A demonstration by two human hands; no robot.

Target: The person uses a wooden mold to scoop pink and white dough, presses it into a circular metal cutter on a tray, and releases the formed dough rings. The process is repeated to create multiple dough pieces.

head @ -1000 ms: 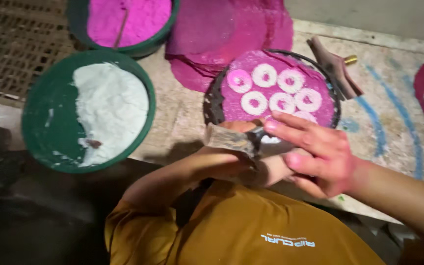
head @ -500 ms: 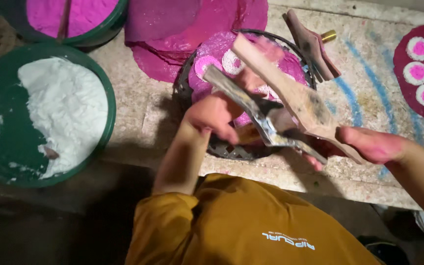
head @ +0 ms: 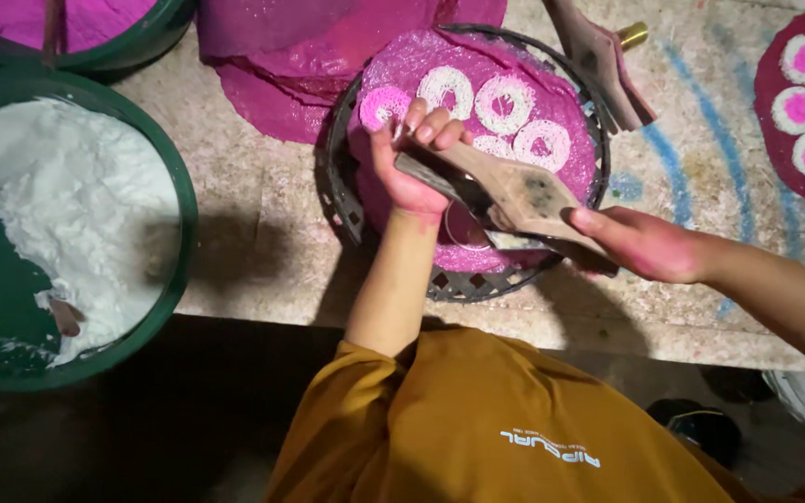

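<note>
Wooden press (head: 514,191) held over the black basket (head: 342,200), low on its pink sheet. Left hand (head: 416,158) fingers wrapped round one handle; right hand (head: 640,244) fingers closed on the other. Looks stiff, light, likely powder-slick; grip the handles. Ring-shaped pieces (head: 505,102) beyond look soft, breakable. Green tub (head: 174,200) of white flour left on the table (head: 253,237); second press (head: 603,61) farther back.

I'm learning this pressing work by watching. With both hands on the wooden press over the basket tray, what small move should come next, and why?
Probably squeeze the wooden hinged press shut where it is. The left hand and right hand both grip it, and it hangs over a bare patch of pink sheet in the round dark woven tray, beside the white noodle rings.
</note>
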